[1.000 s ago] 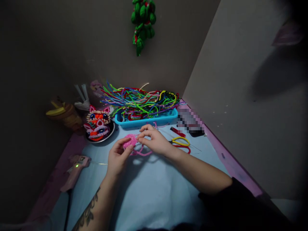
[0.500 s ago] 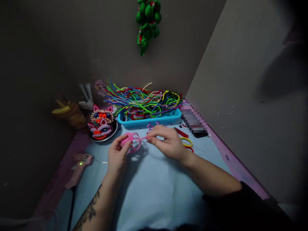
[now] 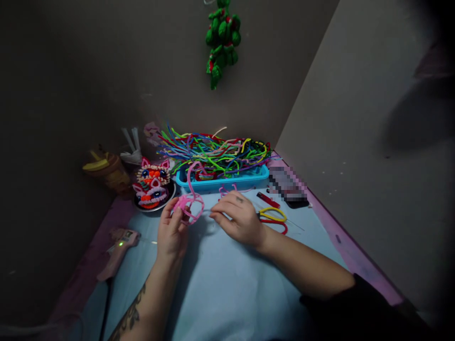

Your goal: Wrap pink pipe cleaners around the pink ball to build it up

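Between the thumb and fingers of my left hand [image 3: 173,227] is a pink pipe cleaner piece [image 3: 195,210], wound into a small bundle with loose loops to its right. One long strand of it rises and bends over in front of the blue tray. My right hand [image 3: 238,218] hovers just right of the loops, apart from them. Its thumb and fingertips are drawn together, and nothing shows in them. Scissors [image 3: 273,215] with yellow and red handles lie beyond my right wrist.
Many coloured pipe cleaners [image 3: 213,147] heap over a blue tray [image 3: 231,182]. Fuzzy animal-face pieces [image 3: 152,182] sit in a bowl at left. A glue gun [image 3: 119,255] with a lit green light lies nearer. A red lighter-like item [image 3: 268,200] and a phone [image 3: 296,202] lie at right.
My right hand has let go of the pink strand, which now springs up and back toward the tray. The view has shifted slightly.
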The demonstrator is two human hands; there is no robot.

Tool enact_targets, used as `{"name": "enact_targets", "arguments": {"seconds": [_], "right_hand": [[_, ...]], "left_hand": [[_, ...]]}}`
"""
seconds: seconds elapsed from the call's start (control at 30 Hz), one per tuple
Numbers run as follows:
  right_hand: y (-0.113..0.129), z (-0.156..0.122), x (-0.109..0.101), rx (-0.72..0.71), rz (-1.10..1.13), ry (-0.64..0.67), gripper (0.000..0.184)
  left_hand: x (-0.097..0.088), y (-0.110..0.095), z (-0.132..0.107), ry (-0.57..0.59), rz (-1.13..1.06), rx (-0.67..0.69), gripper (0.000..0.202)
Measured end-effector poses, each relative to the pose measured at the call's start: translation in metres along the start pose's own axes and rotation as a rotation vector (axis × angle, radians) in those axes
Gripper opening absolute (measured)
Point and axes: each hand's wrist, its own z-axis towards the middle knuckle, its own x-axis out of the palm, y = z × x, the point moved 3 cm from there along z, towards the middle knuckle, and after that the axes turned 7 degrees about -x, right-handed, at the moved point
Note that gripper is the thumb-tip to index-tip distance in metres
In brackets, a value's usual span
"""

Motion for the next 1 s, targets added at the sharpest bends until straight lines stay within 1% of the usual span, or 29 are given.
{"name": "enact_targets", "arguments": {"seconds": [0.03, 0.1, 0.17, 0.23, 0.33, 0.47, 0.53, 0.6, 0.77, 0.9, 1.0], "right_hand": [[-0.001, -0.001, 0.006, 0.030, 0.027, 0.031, 0.008], [-0.006, -0.002, 0.014, 0.129, 0.063, 0.029, 0.013], [-0.010, -0.002, 0.019, 0.196, 0.104, 0.024, 0.015], [-0.013, -0.001, 0.020, 0.236, 0.151, 0.015, 0.013], [-0.016, -0.001, 0.017, 0.303, 0.226, 0.004, 0.009], [-0.023, 0.001, 0.018, 0.404, 0.344, 0.098, 0.010], [-0.028, 0.001, 0.020, 0.459, 0.415, 0.149, 0.014], [-0.032, 0.000, 0.022, 0.523, 0.494, 0.165, 0.021], [-0.033, -0.006, 0.028, 0.689, 0.649, 0.129, 0.037], [-0.025, -0.007, 0.029, 0.721, 0.644, 0.100, 0.038], [-0.024, -0.005, 0.026, 0.736, 0.612, 0.049, 0.036]], "left_hand": [[0.001, -0.001, -0.003, 0.019, 0.011, 0.008, 0.040], [0.004, 0.000, -0.008, 0.074, 0.074, 0.024, 0.044], [0.006, 0.003, -0.013, 0.133, 0.157, 0.032, 0.051], [0.006, 0.006, -0.016, 0.174, 0.225, 0.046, 0.055], [0.005, 0.009, -0.016, 0.203, 0.281, 0.095, 0.051], [0.004, 0.009, -0.016, 0.265, 0.313, 0.152, 0.048], [0.005, 0.009, -0.017, 0.300, 0.334, 0.156, 0.046], [0.006, 0.008, -0.019, 0.322, 0.363, 0.168, 0.045], [0.006, 0.007, -0.023, 0.313, 0.449, 0.230, 0.045], [0.004, 0.009, -0.023, 0.304, 0.475, 0.251, 0.049], [0.006, 0.010, -0.023, 0.350, 0.487, 0.267, 0.052]]}}
